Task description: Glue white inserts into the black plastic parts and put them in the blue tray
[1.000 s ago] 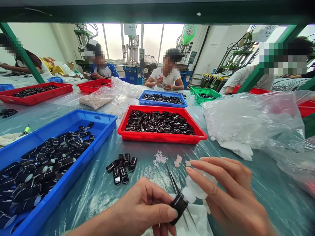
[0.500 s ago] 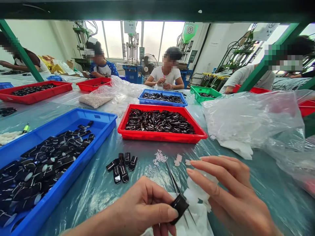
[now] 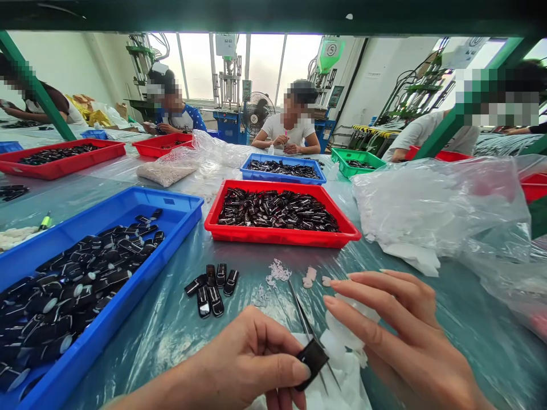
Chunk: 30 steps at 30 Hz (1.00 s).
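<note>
My left hand (image 3: pixel 267 364) pinches a small glossy black plastic piece (image 3: pixel 312 362) between thumb and fingers. Behind that piece lie dark metal tweezers (image 3: pixel 302 313), partly covered by it. My right hand (image 3: pixel 404 330) is open, fingers stretched out, above crumpled white sheets (image 3: pixel 339 336) on the table. Its fingertips hover close to a small pale pad (image 3: pixel 326 281); whether they touch it I cannot tell. Two more pale pads (image 3: pixel 308 277) and a heap of white scraps (image 3: pixel 280 270) lie just beyond the tweezers. Several black pieces (image 3: pixel 211 290) form a loose group left of these.
A blue tray (image 3: pixel 179 213) of black pieces fills the left side. Ahead stand a red tray (image 3: pixel 273 238) and a smaller blue tray (image 3: pixel 282 177), both full of dark pieces. A clear plastic bag (image 3: pixel 440 199) bulges at right. Co-workers sit across the table; a green beam (image 3: pixel 273 20) crosses overhead.
My hands and the black piece stay almost still. At the far left, a co-worker's hand has come up from the table.
</note>
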Each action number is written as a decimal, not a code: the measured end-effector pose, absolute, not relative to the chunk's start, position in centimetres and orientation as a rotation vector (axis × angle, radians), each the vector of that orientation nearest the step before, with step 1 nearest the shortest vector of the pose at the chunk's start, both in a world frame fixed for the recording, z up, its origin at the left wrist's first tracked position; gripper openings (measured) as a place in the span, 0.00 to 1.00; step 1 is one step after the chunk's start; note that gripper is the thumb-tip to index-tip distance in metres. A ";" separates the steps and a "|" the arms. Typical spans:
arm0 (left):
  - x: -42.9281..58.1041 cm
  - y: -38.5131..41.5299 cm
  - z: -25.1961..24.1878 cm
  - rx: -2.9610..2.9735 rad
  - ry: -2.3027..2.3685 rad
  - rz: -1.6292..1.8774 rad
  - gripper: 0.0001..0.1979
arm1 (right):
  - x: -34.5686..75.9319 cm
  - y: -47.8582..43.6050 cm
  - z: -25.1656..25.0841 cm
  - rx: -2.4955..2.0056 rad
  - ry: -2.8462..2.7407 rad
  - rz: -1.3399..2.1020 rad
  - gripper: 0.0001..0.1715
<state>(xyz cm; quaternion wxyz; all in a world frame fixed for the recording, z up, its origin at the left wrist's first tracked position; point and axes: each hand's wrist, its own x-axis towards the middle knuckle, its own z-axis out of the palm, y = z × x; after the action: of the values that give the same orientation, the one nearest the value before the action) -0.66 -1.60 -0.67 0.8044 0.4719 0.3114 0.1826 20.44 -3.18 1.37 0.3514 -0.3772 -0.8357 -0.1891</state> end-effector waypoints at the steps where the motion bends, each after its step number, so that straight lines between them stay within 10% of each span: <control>1: -0.7 -1.6 -0.7 1.009 0.667 0.389 0.13 | 20.5 -3.2 1.4 -0.978 -2.172 -0.489 0.14; 30: -0.6 -1.7 -1.1 1.012 0.661 0.363 0.14 | 19.6 -3.3 1.3 -1.023 -2.125 -0.578 0.18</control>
<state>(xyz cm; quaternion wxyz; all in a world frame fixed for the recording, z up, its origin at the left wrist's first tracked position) -0.56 -1.73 -1.11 0.8073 0.4732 0.3091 0.1695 19.60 -3.31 1.30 0.3493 -0.3948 -0.8200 -0.2231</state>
